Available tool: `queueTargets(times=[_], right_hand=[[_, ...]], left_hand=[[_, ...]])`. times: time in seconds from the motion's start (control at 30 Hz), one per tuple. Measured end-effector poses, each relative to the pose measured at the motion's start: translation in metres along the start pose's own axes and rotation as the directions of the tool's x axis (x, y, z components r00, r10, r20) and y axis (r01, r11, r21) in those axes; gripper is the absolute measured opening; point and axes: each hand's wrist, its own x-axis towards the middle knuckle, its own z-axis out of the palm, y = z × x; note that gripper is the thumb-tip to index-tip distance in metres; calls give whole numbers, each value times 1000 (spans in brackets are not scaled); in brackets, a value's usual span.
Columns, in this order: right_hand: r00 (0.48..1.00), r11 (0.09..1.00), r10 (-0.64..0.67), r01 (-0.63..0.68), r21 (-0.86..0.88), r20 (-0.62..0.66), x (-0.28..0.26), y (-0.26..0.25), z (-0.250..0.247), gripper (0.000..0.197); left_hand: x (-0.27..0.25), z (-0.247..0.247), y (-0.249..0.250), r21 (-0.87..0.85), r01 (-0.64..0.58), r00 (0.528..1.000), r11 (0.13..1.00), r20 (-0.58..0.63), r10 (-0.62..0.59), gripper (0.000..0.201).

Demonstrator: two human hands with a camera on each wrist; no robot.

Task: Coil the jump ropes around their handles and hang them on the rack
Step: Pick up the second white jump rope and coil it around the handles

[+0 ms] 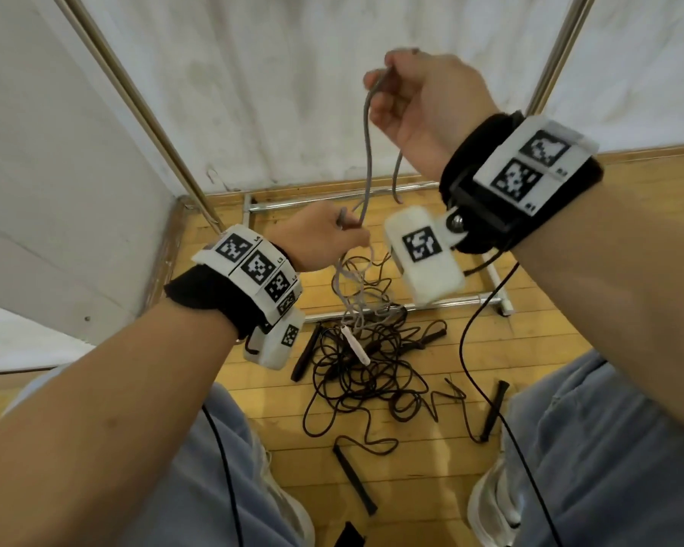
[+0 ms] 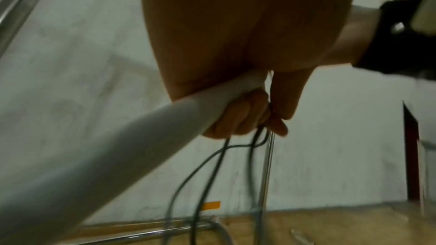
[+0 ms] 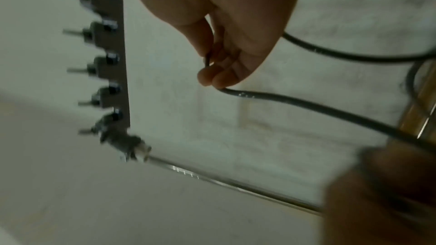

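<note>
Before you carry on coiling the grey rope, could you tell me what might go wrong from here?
1. The grey rope, pinched by the right hand and held with a white handle by the left hand, trails into the black ropes heaped on the floor; pulling up may drag them along.
2. The second white handle lies in that heap and could snag.
3. The right hand's grip is only a fingertip pinch, so the rope might slip.

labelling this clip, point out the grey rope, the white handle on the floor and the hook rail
grey rope (image 1: 369, 132), head view, strand hanging between the hands
white handle (image 1: 355, 343), head view, mid shaft
hook rail (image 3: 118, 47), right wrist view, flat bar
</note>
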Motion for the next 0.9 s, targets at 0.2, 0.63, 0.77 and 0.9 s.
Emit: queueTargets(times=[0.2, 0.63, 0.77, 0.9], right_hand=[[994, 914, 91, -105, -393, -53, 0, 19, -21, 18], [989, 583, -144, 111, -805, 32, -21, 88, -30, 42], [975, 611, -221, 168, -774, 37, -15, 86, -20, 52], [958, 688, -286, 197, -698, -11, -9, 74, -15, 34]], left_hand=[[0, -17, -2, -374, 79, 970, 924, -185, -158, 41], [0, -29, 11, -728, -33, 872, 685, -356, -336, 39], [1, -30, 14, -752, -115, 826, 649, -436, -358, 38], [2, -34, 14, -829, -140, 809, 542, -411, -420, 37]])
